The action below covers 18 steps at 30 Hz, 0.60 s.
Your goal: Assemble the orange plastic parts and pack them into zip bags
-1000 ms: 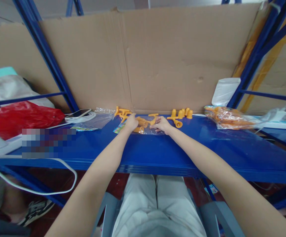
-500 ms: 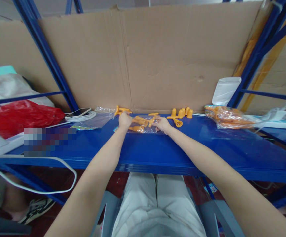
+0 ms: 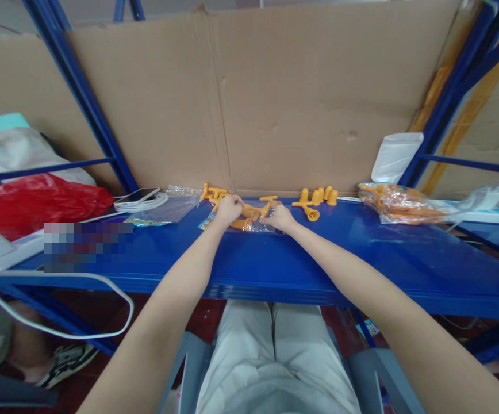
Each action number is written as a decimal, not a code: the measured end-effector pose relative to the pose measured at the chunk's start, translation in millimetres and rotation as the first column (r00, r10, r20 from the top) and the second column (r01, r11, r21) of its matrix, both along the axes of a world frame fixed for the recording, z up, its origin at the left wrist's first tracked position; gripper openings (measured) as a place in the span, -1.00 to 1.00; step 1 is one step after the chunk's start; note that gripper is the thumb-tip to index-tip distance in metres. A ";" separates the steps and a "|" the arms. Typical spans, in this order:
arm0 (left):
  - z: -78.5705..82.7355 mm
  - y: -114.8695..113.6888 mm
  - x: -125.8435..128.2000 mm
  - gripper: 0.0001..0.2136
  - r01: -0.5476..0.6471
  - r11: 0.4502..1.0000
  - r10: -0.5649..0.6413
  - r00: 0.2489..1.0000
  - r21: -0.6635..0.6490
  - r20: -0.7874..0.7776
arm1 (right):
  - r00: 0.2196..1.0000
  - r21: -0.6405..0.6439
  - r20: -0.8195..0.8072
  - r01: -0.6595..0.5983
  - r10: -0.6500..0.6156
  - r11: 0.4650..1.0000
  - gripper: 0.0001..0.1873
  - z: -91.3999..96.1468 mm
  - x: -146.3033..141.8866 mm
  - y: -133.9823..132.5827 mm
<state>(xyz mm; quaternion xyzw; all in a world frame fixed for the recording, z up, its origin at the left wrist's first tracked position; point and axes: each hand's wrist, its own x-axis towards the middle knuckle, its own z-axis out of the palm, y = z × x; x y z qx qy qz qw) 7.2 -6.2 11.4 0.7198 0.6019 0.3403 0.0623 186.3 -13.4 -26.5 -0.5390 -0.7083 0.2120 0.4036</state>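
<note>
Both my arms reach forward over a blue metal shelf (image 3: 361,253). My left hand (image 3: 229,208) is closed in a pinch on an orange plastic piece (image 3: 249,213) over a small clear bag (image 3: 249,225) lying on the shelf. My right hand (image 3: 280,217) rests on the right end of that bag, fingers curled around another orange piece (image 3: 265,209). More loose orange pieces lie behind the hands, a cluster at the left (image 3: 211,193) and a cluster at the right (image 3: 316,199).
A cardboard sheet (image 3: 275,98) walls off the back. A clear bag of orange parts (image 3: 398,204) and a white packet (image 3: 394,156) sit right. Left lie flat clear bags (image 3: 167,210), a phone with a white cable (image 3: 139,199) and a red plastic bag (image 3: 34,201).
My left hand went back to the left cluster of orange pieces, then came right again to the bag. My right hand stayed on the bag, shifting slightly left.
</note>
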 end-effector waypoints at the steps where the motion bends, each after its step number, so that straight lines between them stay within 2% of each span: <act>1: 0.1 -1.7 2.3 -0.70 0.044 0.999 -0.045 0.999 -0.019 -0.031 | 0.998 0.009 0.055 0.029 -0.029 1.000 -0.74 1.4 -0.8 -1.7; 4: -0.9 -4.8 7.3 -0.70 0.118 0.991 -0.123 0.989 -0.064 -0.084 | 0.984 0.038 0.169 0.044 -0.050 0.998 -0.80 5.6 -2.6 -6.4; 8: -3.8 -5.1 9.0 -0.70 0.122 0.991 -0.127 0.987 -0.055 -0.098 | 0.976 0.072 0.186 0.102 -0.114 0.992 -0.72 7.9 -3.3 -8.9; 10: -4.9 -5.0 8.8 -0.70 0.112 0.993 -0.116 0.988 -0.046 -0.106 | 0.974 0.089 0.193 0.101 -0.117 0.991 -0.75 8.1 -3.5 -8.9; 12: -5.6 -5.2 8.9 -0.70 0.099 0.995 -0.102 0.987 -0.031 -0.121 | 0.975 0.104 0.216 0.035 -0.057 0.994 -0.88 7.9 -3.5 -8.3; 14: -6.2 -5.5 9.4 -0.70 0.087 0.996 -0.088 0.986 -0.010 -0.138 | 0.971 0.109 0.230 -0.087 0.060 0.990 -0.97 7.2 -3.2 -7.0; 18: -6.5 -6.2 10.7 -0.68 0.076 0.997 -0.073 0.980 0.010 -0.186 | 0.934 0.073 0.203 -0.314 0.294 0.947 -0.89 4.8 -2.1 -3.8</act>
